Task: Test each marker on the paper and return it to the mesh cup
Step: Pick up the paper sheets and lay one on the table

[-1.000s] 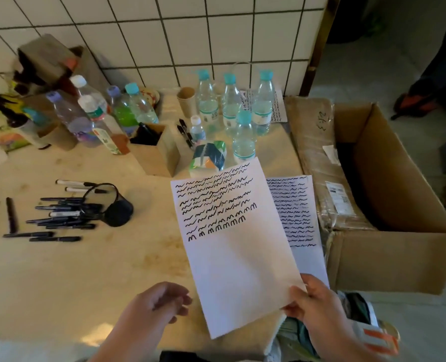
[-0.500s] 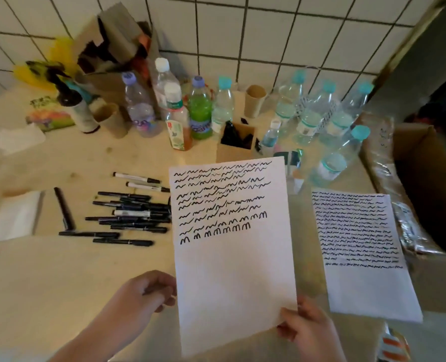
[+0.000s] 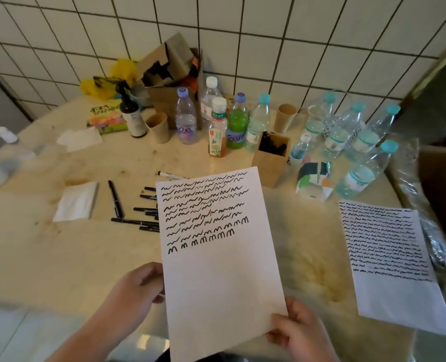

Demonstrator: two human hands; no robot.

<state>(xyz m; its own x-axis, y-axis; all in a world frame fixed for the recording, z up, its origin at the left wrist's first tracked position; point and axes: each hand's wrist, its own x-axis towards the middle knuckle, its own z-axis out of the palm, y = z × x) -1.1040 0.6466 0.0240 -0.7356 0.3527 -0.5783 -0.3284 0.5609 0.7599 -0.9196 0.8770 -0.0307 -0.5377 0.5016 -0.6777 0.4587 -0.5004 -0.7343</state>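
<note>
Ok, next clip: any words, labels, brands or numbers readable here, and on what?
Nothing reads in full.
"en": partial purple lettering on the clear bottle.
"Gam": partial white lettering on the green bottle.
Green box: large characters, too blurred to read.
White-capped tea bottle: label print too small.
Held sheet and second sheet: only marker squiggles, no words.
Water bottles: labels unreadable.

Held up over the table [image 3: 47,257], centre front: a sheet of paper [image 3: 222,283], left hand [image 3: 135,286] at its left edge, right hand [image 3: 300,333] at its lower right corner. Left of the sheet, partly behind it: markers [image 3: 134,222] flat on the table, a folded tissue [image 3: 75,205] further left. Right: a second sheet [image 3: 396,278], lying flat. Behind: a wooden box [image 3: 271,163], then bottles [image 3: 236,124] and paper cups [image 3: 159,128] along the tiled wall [image 3: 269,35].
</note>
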